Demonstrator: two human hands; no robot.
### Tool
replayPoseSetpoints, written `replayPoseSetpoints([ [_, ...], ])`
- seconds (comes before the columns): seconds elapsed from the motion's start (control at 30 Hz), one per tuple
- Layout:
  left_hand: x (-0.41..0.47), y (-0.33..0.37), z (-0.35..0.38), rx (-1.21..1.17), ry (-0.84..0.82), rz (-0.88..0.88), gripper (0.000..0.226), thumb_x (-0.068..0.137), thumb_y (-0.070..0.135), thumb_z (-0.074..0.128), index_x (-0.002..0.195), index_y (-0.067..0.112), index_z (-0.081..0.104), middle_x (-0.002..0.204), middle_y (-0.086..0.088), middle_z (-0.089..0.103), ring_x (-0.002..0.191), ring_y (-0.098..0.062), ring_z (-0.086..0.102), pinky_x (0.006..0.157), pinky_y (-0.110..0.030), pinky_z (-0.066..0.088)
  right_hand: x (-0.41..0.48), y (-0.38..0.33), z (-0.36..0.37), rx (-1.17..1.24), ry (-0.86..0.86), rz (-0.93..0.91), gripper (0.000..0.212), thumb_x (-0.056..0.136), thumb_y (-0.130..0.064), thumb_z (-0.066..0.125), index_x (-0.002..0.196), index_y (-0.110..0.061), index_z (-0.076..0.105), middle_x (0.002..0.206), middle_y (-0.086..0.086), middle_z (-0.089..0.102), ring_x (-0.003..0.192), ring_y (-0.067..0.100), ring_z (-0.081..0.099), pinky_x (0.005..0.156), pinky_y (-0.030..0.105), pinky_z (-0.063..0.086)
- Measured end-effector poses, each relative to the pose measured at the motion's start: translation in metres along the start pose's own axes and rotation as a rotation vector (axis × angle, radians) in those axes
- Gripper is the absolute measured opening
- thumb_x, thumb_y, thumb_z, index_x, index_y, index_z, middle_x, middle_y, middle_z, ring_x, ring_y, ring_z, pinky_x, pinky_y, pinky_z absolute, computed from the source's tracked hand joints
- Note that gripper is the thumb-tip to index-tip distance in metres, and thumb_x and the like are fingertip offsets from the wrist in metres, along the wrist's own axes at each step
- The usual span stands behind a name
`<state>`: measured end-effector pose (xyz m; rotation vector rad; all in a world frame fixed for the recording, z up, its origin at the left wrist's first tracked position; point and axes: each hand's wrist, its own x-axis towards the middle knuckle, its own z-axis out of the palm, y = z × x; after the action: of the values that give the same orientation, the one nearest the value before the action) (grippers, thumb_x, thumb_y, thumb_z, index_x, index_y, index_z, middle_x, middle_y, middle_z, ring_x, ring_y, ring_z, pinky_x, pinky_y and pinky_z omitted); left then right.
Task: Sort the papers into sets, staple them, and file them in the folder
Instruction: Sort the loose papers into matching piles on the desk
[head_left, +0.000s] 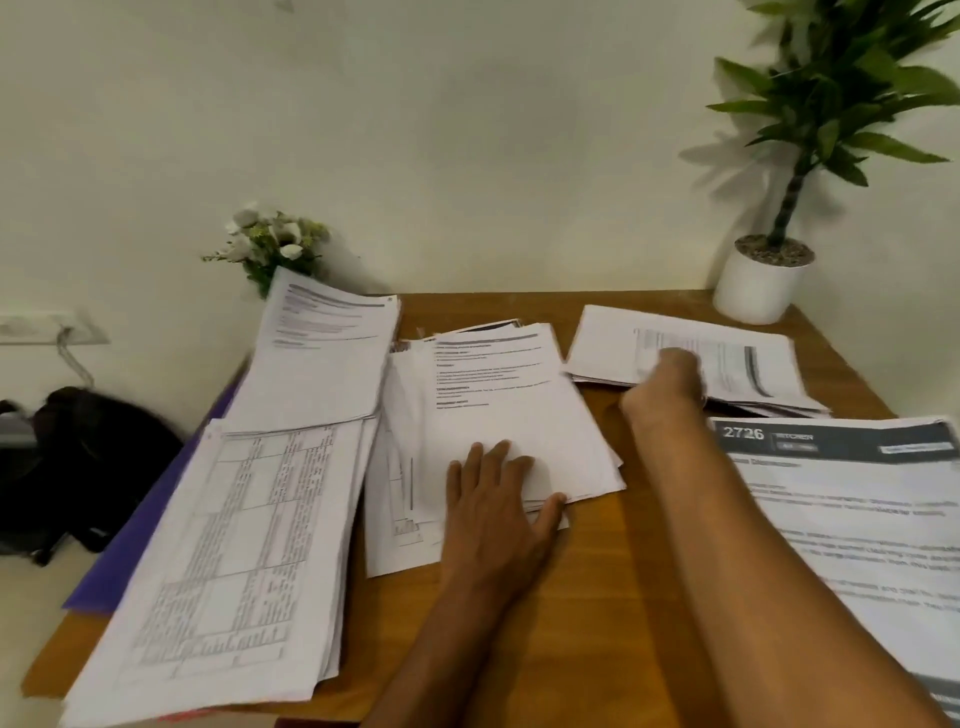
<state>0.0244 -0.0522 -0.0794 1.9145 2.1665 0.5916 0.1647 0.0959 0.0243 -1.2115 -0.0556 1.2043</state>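
Observation:
Several piles of printed paper cover a wooden table (597, 597). My left hand (498, 499) lies flat, fingers straight, on the near corner of the middle pile (498, 405). My right hand (667, 379) reaches to the far right pile (727, 353) and rests on its near edge; it is blurred and its fingers are hidden. A pile of table-filled sheets (234, 561) lies at the left, with a text pile (322, 353) behind it. A purple folder (140, 540) sticks out from under the left piles. No stapler is visible.
A sheet headed 2726 (852, 519) lies at the right edge. A potted plant (763, 280) stands at the far right corner, white flowers (270, 244) at the far left by the wall. A black bag (78, 457) sits on the floor to the left.

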Motion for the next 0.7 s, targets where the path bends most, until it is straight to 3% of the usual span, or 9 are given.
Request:
replayPoseSetpoints([
  [0.07,-0.001,0.002,-0.001,-0.014,-0.011,-0.007,0.068,0.094,0.076,0.034,0.15,0.038,0.038,0.167,0.007,0.023,0.158,-0.02,0.005,0.128,-0.044,-0.002,-0.003,-0.002,0.0,-0.026,-0.022,0.076,0.016,0.09,-0.023,0.056,0.106,-0.026,0.058,0.107,-0.002,0.072,0.09,0.017,0.07,0.08,0.029,0.061],
  [0.2,-0.003,-0.005,-0.005,-0.009,-0.041,-0.028,0.075,0.09,0.08,0.037,0.152,0.036,0.037,0.168,0.006,0.021,0.158,-0.021,0.003,0.128,-0.048,-0.001,-0.027,0.014,-0.014,-0.137,-0.228,0.071,0.04,0.089,-0.021,0.064,0.126,-0.035,0.057,0.12,-0.01,0.066,0.1,0.015,0.067,0.075,0.02,0.055],
  [0.3,-0.002,-0.009,-0.005,-0.009,-0.048,-0.028,0.078,0.089,0.081,0.038,0.152,0.035,0.039,0.168,0.005,0.023,0.158,-0.021,0.006,0.129,-0.048,0.002,-0.045,0.023,-0.026,-0.207,-0.362,0.123,0.023,0.095,-0.013,0.061,0.111,-0.029,0.059,0.127,-0.002,0.061,0.108,0.014,0.062,0.079,0.021,0.054],
  [0.37,-0.002,-0.01,-0.005,-0.001,-0.047,-0.022,0.076,0.09,0.08,0.038,0.151,0.035,0.041,0.167,0.005,0.027,0.158,-0.022,0.011,0.128,-0.047,0.003,-0.05,0.03,-0.035,-0.299,-0.443,0.081,0.021,0.098,-0.009,0.06,0.113,-0.024,0.061,0.13,0.001,0.061,0.108,0.013,0.062,0.081,0.023,0.057],
  [0.47,-0.003,-0.008,-0.004,0.008,-0.043,-0.008,0.072,0.093,0.076,0.036,0.15,0.033,0.045,0.165,0.004,0.032,0.157,-0.024,0.017,0.128,-0.048,0.007,-0.058,0.032,-0.055,-0.427,-0.508,-0.038,0.025,0.096,-0.019,0.068,0.118,-0.029,0.063,0.121,-0.004,0.067,0.106,0.019,0.068,0.089,0.035,0.059],
  [0.53,-0.002,-0.006,-0.004,0.017,-0.033,0.007,0.07,0.095,0.074,0.036,0.149,0.032,0.047,0.164,0.002,0.035,0.156,-0.026,0.021,0.128,-0.05,0.01,-0.058,0.031,-0.07,-0.67,-0.5,-0.253,0.015,0.097,-0.026,0.067,0.112,-0.03,0.065,0.116,-0.014,0.066,0.1,0.014,0.065,0.079,0.027,0.058],
  [0.6,-0.002,-0.006,-0.004,0.016,-0.016,0.019,0.069,0.095,0.073,0.038,0.148,0.03,0.05,0.162,0.001,0.038,0.154,-0.028,0.026,0.126,-0.051,0.012,-0.05,0.036,-0.085,-0.988,-0.486,-0.46,0.023,0.098,-0.029,0.065,0.121,-0.028,0.065,0.121,-0.014,0.065,0.096,0.009,0.061,0.066,0.018,0.048],
  [0.63,-0.002,-0.006,-0.004,0.007,-0.004,0.02,0.068,0.096,0.072,0.039,0.147,0.029,0.052,0.161,0.001,0.04,0.153,-0.028,0.028,0.126,-0.05,0.013,-0.043,0.04,-0.09,-1.121,-0.485,-0.516,0.029,0.098,-0.031,0.065,0.127,-0.027,0.064,0.128,-0.008,0.064,0.1,0.01,0.06,0.067,0.018,0.048],
  [0.7,-0.005,-0.004,-0.004,-0.013,0.017,0.012,0.063,0.098,0.068,0.039,0.144,0.028,0.055,0.159,0.002,0.044,0.152,-0.026,0.032,0.126,-0.048,0.015,-0.03,0.051,-0.098,-1.301,-0.507,-0.592,0.042,0.095,-0.037,0.067,0.134,-0.025,0.06,0.139,-0.001,0.06,0.116,0.017,0.059,0.084,0.029,0.057],
])
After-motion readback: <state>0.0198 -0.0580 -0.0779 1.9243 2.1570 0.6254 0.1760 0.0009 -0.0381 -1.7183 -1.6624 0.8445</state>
